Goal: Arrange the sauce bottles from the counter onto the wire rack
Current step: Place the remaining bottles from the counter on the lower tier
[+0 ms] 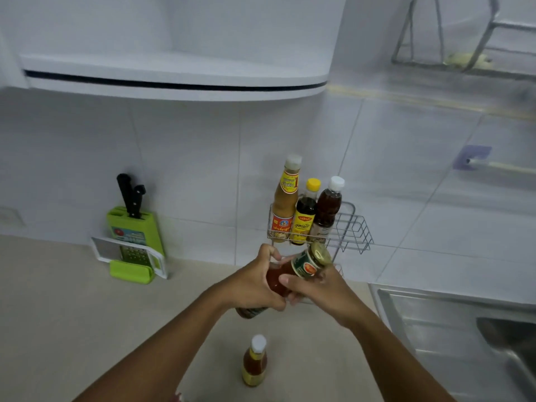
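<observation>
A red sauce bottle (pixel 301 266) with a green neck label and gold cap is tilted in the air just below the wire rack (pixel 352 227) on the tiled wall. My left hand (pixel 255 281) grips its lower body and my right hand (pixel 319 288) grips under its neck. Three bottles stand in the rack's left half: a tall tan one (pixel 285 204), a dark one with a yellow cap (pixel 304 216), and a brown one with a white cap (pixel 327 208). An amber bottle with a white cap (pixel 254 362) stands on the beige counter (pixel 72 314) near me.
A green knife block (pixel 136 230) with black-handled knives and a grater (pixel 132 255) lean against the wall at the left. A steel sink (pixel 464 329) lies at the right. A white shelf (pixel 174 79) juts out overhead. A wall hook with a rod (pixel 472 158) is at right.
</observation>
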The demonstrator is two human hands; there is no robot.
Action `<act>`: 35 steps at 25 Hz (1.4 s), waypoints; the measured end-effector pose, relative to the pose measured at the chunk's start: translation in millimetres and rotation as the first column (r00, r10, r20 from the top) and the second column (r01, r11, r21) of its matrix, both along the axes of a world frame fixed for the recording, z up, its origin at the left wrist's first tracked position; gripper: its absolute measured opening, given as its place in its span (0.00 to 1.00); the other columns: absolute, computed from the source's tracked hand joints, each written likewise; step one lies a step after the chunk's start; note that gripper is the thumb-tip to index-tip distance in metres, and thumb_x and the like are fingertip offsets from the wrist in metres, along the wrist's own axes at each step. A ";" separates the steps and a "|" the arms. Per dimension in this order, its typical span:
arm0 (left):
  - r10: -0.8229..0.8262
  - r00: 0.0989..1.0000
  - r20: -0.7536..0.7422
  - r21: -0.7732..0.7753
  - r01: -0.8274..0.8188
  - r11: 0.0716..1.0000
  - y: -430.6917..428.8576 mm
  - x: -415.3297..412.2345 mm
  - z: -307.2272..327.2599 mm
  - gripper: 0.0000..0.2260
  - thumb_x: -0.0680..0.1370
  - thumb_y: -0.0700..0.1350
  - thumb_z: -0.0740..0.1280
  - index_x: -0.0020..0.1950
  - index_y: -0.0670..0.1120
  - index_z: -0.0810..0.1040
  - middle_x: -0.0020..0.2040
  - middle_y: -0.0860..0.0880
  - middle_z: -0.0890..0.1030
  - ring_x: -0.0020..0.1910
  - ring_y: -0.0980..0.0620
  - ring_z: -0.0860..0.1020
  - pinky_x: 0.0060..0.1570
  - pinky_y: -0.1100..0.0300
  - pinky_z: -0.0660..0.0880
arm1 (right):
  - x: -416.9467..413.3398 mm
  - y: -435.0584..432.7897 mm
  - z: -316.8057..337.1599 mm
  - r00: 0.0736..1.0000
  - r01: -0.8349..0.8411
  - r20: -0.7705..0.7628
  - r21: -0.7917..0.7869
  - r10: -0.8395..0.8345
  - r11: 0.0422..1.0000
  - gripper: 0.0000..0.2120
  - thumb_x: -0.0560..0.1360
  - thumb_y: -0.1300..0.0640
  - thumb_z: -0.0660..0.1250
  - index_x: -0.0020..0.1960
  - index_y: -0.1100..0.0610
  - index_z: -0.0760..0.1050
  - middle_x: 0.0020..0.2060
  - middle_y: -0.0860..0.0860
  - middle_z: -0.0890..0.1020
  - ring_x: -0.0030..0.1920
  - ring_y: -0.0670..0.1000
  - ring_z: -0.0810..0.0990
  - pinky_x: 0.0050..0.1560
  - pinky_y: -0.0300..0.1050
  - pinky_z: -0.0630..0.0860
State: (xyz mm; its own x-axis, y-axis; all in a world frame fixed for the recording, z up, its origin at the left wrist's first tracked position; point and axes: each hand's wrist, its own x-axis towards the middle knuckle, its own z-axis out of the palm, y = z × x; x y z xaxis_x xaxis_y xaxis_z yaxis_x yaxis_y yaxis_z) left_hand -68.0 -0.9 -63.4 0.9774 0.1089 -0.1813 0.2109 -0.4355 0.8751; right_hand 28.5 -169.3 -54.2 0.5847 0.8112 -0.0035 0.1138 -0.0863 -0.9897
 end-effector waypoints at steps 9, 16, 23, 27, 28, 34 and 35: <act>0.177 0.940 -0.292 0.136 -0.143 0.980 66.5 55.4 -107.0 0.29 0.78 0.40 0.68 0.76 0.48 0.60 0.74 0.44 0.69 0.70 0.45 0.71 0.65 0.53 0.74 | 54.1 20.1 -81.4 0.861 0.501 0.133 -0.055 -0.491 0.864 0.16 0.65 0.61 0.83 0.52 0.53 0.85 0.43 0.52 0.89 0.45 0.56 0.88 0.46 0.55 0.87; 0.240 0.877 -0.417 -0.057 -0.289 0.956 67.1 92.8 -149.3 0.28 0.78 0.31 0.59 0.78 0.40 0.60 0.77 0.41 0.65 0.76 0.42 0.65 0.63 0.57 0.69 | 81.9 49.9 -119.3 0.855 0.495 0.241 -0.109 -0.460 0.862 0.19 0.66 0.62 0.83 0.53 0.51 0.83 0.43 0.43 0.87 0.45 0.43 0.85 0.46 0.38 0.84; 0.247 0.914 -0.321 -0.135 -0.302 0.944 67.6 104.9 -154.9 0.26 0.66 0.49 0.65 0.61 0.42 0.82 0.58 0.44 0.84 0.58 0.45 0.81 0.59 0.53 0.75 | 103.3 79.7 -127.3 0.866 0.416 0.395 -0.229 -0.306 0.880 0.11 0.70 0.58 0.80 0.45 0.52 0.78 0.35 0.38 0.81 0.36 0.34 0.81 0.36 0.23 0.72; 0.240 0.914 -0.328 -0.118 -0.292 0.949 71.5 103.1 -156.5 0.25 0.67 0.49 0.65 0.61 0.43 0.83 0.58 0.43 0.85 0.60 0.44 0.81 0.61 0.49 0.76 | 109.0 94.1 -131.6 0.882 0.356 0.412 -0.270 -0.227 0.895 0.13 0.70 0.54 0.80 0.51 0.56 0.83 0.43 0.48 0.87 0.43 0.44 0.85 0.45 0.44 0.83; 0.241 0.913 -0.329 -0.111 -0.290 0.950 71.6 102.4 -155.4 0.23 0.68 0.49 0.65 0.61 0.44 0.83 0.58 0.44 0.85 0.60 0.44 0.81 0.62 0.49 0.76 | 110.5 97.5 -132.8 0.885 0.348 0.413 -0.280 -0.216 0.895 0.14 0.70 0.54 0.80 0.52 0.56 0.83 0.44 0.50 0.87 0.44 0.47 0.86 0.46 0.45 0.84; 0.204 0.922 -0.329 -0.140 -0.262 0.955 71.6 100.0 -158.1 0.21 0.77 0.32 0.62 0.69 0.42 0.76 0.64 0.44 0.81 0.62 0.47 0.79 0.63 0.58 0.75 | 112.7 110.9 -134.8 0.877 0.284 0.471 -0.359 -0.089 0.889 0.19 0.73 0.53 0.78 0.61 0.57 0.80 0.52 0.52 0.86 0.48 0.48 0.82 0.41 0.24 0.70; 0.190 0.924 -0.332 -0.142 -0.248 0.958 71.9 98.2 -156.9 0.21 0.77 0.31 0.61 0.70 0.42 0.76 0.65 0.44 0.80 0.61 0.48 0.79 0.57 0.65 0.76 | 111.9 111.2 -135.2 0.876 0.285 0.473 -0.361 -0.090 0.888 0.20 0.73 0.53 0.78 0.61 0.57 0.79 0.54 0.52 0.85 0.50 0.47 0.81 0.44 0.25 0.69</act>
